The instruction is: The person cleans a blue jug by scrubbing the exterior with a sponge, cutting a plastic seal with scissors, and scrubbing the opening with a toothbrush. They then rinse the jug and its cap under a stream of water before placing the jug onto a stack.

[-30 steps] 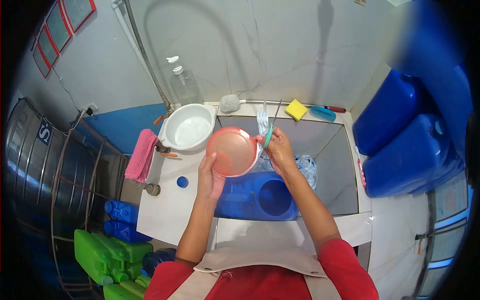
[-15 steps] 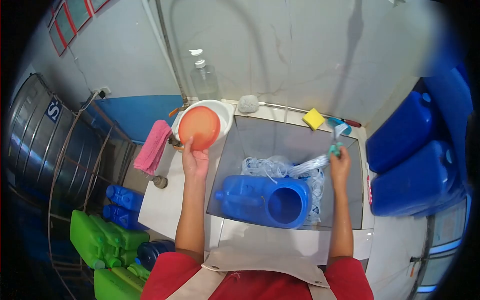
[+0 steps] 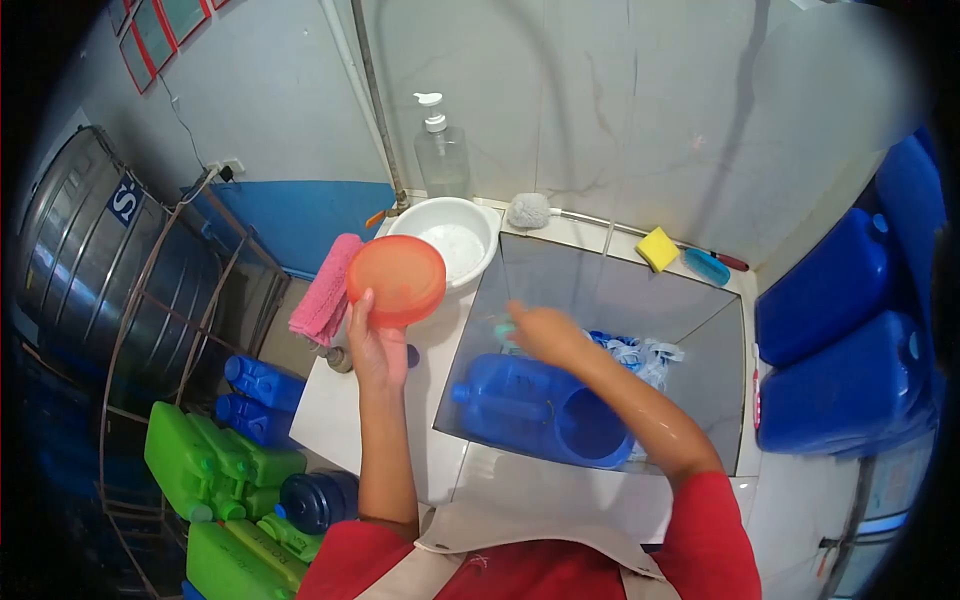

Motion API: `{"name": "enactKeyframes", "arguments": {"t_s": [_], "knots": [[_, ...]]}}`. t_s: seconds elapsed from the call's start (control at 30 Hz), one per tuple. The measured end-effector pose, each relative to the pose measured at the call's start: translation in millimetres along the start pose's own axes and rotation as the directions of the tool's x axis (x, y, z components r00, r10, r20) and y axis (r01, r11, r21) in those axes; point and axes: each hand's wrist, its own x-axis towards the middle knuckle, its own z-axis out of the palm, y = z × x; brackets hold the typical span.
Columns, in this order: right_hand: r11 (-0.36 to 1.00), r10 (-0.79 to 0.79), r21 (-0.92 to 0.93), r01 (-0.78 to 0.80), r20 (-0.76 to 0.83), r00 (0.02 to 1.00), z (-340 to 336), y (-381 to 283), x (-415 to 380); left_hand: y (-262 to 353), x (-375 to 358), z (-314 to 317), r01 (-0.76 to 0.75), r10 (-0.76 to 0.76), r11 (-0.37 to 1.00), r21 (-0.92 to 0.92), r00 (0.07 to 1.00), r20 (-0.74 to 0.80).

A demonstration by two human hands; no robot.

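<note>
My left hand (image 3: 378, 350) holds an orange round bowl or lid (image 3: 398, 280) by its lower edge, beside a white basin (image 3: 462, 245). Over the left part of the grey sink (image 3: 700, 310), my right hand (image 3: 545, 335) is closed, with a small blurred green thing (image 3: 507, 338) at its fingers. Below that hand a blue jug (image 3: 515, 400) with a wide round opening lies on its side. White and blue strips (image 3: 650, 362) lie behind the jug, partly hidden by my right forearm.
On the ledge are a pump bottle (image 3: 443, 160), a grey fluffy duster (image 3: 528, 211), a yellow sponge (image 3: 657, 249) and a blue brush (image 3: 707, 266). A pink towel (image 3: 328, 290) hangs at left. Blue jerrycans (image 3: 830, 290) stand right; green ones (image 3: 185, 455) stand lower left.
My right hand has moved left across the sink, with the green thing. The orange piece has shifted off the basin toward the pink towel. The view has shifted slightly.
</note>
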Motion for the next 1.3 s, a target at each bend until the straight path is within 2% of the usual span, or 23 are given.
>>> {"name": "enactKeyframes", "arguments": {"t_s": [0.03, 0.13, 0.23, 0.3, 0.33, 0.37, 0.4, 0.43, 0.5, 0.53, 0.57, 0.6, 0.67, 0.7, 0.73, 0.8, 0.9, 0.97, 1.03, 1.1, 1.17, 1.2, 1.3], "knots": [[0.996, -0.093, -0.015, 0.093, 0.033, 0.995, 22.0, -5.3, 26.0, 2.2, -2.0, -2.7, 0.004, -0.004, 1.0, 0.001, 1.0, 0.011], [0.965, -0.255, -0.088, 0.246, -0.112, 0.96, 93.5, -17.3, 85.3, 7.0, -8.0, -16.1, -0.025, 0.027, 0.999, 0.042, 0.999, -0.042], [0.962, -0.259, -0.105, 0.251, -0.075, 0.963, 115.4, -9.8, 106.2, 15.4, -12.2, -30.5, -0.002, 0.008, 0.997, 0.078, 0.997, -0.073], [0.978, -0.19, 0.073, 0.196, -0.08, 0.978, 84.9, -2.5, 95.9, 17.1, -16.2, -35.4, -0.018, 0.048, 0.97, 0.241, 0.992, -0.118], [0.941, 0.006, 0.338, -0.013, 0.022, 1.0, 54.0, 7.6, 84.9, 11.3, -14.0, -34.5, -0.01, 0.038, 0.972, 0.234, 0.992, -0.118], [0.799, 0.17, 0.552, -0.238, 0.172, 0.97, 21.3, 27.6, 73.5, 3.8, -14.4, -33.5, 0.063, -0.036, 0.951, 0.303, 0.995, -0.094], [0.589, 0.256, 0.732, -0.341, 0.232, 0.939, 19.6, 72.7, 75.8, -5.3, -16.0, -31.4, 0.129, -0.109, 0.92, 0.369, 0.991, -0.076], [0.474, 0.442, 0.737, -0.481, 0.273, 0.854, -5.1, 92.6, 68.2, -19.5, -13.8, -17.9, 0.232, -0.223, 0.893, 0.385, 0.972, -0.068], [0.31, 0.537, 0.832, -0.46, 0.246, 0.807, -37.3, 135.1, 47.9, -63.4, -2.7, 6.7, 0.416, -0.451, 0.797, 0.437, 0.892, -0.026], [0.316, 0.542, 0.828, -0.463, 0.242, 0.804, -45.7, 141.4, 40.4, -97.2, 7.3, 14.1, 0.462, -0.556, 0.739, 0.49, 0.829, 0.057], [0.384, 0.52, 0.815, -0.434, 0.198, 0.831, -53.3, 144.1, 32.4, -131.6, 18.6, 23.9, 0.43, -0.651, 0.619, 0.658, 0.749, 0.123], [0.448, 0.492, 0.798, -0.402, 0.155, 0.857, -59.6, 147.7, 26.4, -182.8, 30.7, 30.0, 0.411, -0.687, 0.604, 0.683, 0.704, 0.183], [0.522, 0.445, 0.758, -0.391, 0.149, 0.883, -62.4, 175.2, 25.8, -263.6, 45.6, 57.0, 0.519, -0.748, 0.566, 0.641, 0.649, 0.136], [0.739, 0.536, 0.527, -0.42, -0.083, 0.84, -68.0, 197.1, 29.2, -294.3, 52.5, 68.2, 0.573, -0.778, 0.551, 0.607, 0.616, 0.125], [0.848, 0.53, 0.234, -0.476, -0.33, 0.781, -73.9, 214.7, 28.8, -310.2, 53.9, 79.7, 0.569, -0.776, 0.554, 0.608, 0.617, 0.13], [0.755, 0.439, -0.079, -0.652, -0.677, 0.59, -73.9, 232.3, 11.7, -333.1, 58.3, 92.8, 0.62, -0.768, 0.431, 0.655, 0.633, -0.094], [0.696, 0.537, -0.148, -0.703, -0.542, 0.646, -50.5, 248.7, -10.0, -346.9, 58.5, 66.8, 0.568, -0.778, 0.453, 0.688, 0.628, -0.007], [0.79, 0.434, -0.229, -0.568, -0.444, 0.784, -35.0, 249.2, -14.0, -335.9, 51.4, 31.2, 0.631, -0.785, 0.509, 0.585, 0.619, 0.015], [0.871, 0.319, -0.302, -0.387, -0.25, 0.914, -8.8, 212.5, -14.2, -305.7, 52.9, 3.0, 0.678, -0.786, 0.555, 0.481, 0.618, 0.036], [0.977, 0.196, -0.059, -0.207, -0.154, 0.968, -6.1, 144.7, -5.9, -252.3, 37.1, -8.0, 0.735, -0.764, 0.63, 0.252, 0.644, 0.031], [1.0, 0.016, 0.003, -0.016, -0.283, 0.959, -7.9, 90.1, 23.6, -223.0, 25.1, -23.3, 0.741, -0.755, 0.653, 0.156, 0.654, 0.054], [0.998, -0.065, 0.002, 0.069, -0.306, 0.95, -18.0, 63.0, 42.9, -210.8, 20.0, -28.0, 0.741, -0.743, 0.669, 0.061, 0.662, 0.102], [0.946, -0.321, -0.068, 0.317, -0.332, 0.887, -16.3, 20.3, 128.7, -180.6, 3.5, -24.9, 0.728, -0.727, 0.685, 0.024, 0.683, 0.067]]}}
